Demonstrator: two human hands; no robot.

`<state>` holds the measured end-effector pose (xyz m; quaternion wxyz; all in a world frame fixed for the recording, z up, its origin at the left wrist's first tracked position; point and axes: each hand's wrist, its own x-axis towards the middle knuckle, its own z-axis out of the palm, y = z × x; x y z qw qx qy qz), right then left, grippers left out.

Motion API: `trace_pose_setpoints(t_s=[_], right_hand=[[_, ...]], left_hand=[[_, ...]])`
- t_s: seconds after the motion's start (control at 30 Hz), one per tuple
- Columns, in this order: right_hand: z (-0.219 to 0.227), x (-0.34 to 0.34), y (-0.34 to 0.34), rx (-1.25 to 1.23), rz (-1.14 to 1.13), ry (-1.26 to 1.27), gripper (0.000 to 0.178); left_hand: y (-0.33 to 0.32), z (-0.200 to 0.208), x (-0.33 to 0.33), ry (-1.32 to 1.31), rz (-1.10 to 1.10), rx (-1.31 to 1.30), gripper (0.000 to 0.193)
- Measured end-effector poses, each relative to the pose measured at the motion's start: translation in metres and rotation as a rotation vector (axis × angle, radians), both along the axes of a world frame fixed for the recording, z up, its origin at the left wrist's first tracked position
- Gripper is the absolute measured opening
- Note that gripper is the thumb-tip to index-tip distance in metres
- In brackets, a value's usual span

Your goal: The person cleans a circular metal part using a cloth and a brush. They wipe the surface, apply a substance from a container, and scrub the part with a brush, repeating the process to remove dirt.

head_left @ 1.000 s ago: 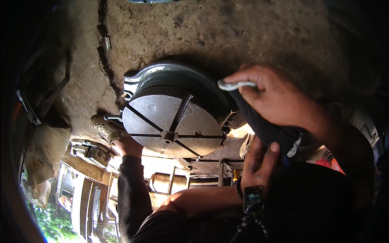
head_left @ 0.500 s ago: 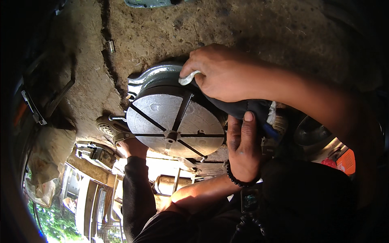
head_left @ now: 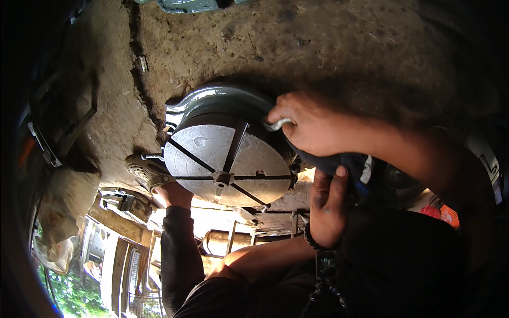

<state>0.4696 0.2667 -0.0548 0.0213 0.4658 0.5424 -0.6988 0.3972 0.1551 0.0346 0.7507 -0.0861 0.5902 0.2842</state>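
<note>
A round slotted rotary table (head_left: pixel 204 143), silvery on its face with a grey-green painted base (head_left: pixel 212 94), lies tilted on the rough floor before me. My right hand (head_left: pixel 313 124) is closed round one end of a dark cloth (head_left: pixel 326 160); a whitish edge of it pokes out by the thumb. This hand is close to the base's upper right rim. Lower down, my left hand (head_left: pixel 328 209), with a beaded bracelet at the wrist, grips the cloth's other end with its fingers. Part of the cloth is hidden under my right forearm.
A foot in a clog (head_left: pixel 143 168) stands against the disc's left side, near a bolt-like handle (head_left: pixel 152 156). Painted metal (head_left: pixel 191 4) shows at the top edge. A plastic bag (head_left: pixel 66 206) hangs at left; an orange box (head_left: pixel 449 216) lies lower right.
Both hands and the dark cloth have shifted right and slightly down, off the base's upper rim, baring more of it. The rotary table has stayed nearly in place.
</note>
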Motion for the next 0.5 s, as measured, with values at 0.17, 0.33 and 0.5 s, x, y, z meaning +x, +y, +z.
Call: trace_pose_setpoints(t_s=[0.17, 0.33, 0.5], right_hand=[[0.013, 0.016, -0.023, -0.136, 0.026, -0.018, 0.027], [0.018, 0.017, -0.019, 0.082, -0.249, -0.082, 0.028], [0.003, 0.005, 0.011, 0.222, -0.076, -0.049, 0.029]], left_hand=[[-0.017, 0.010, 0.008, -0.009, -0.071, -0.075, 0.032], [-0.005, 0.008, 0.013, -0.003, -0.018, -0.028, 0.037], [0.014, -0.006, 0.007, 0.018, 0.045, 0.138, 0.041]])
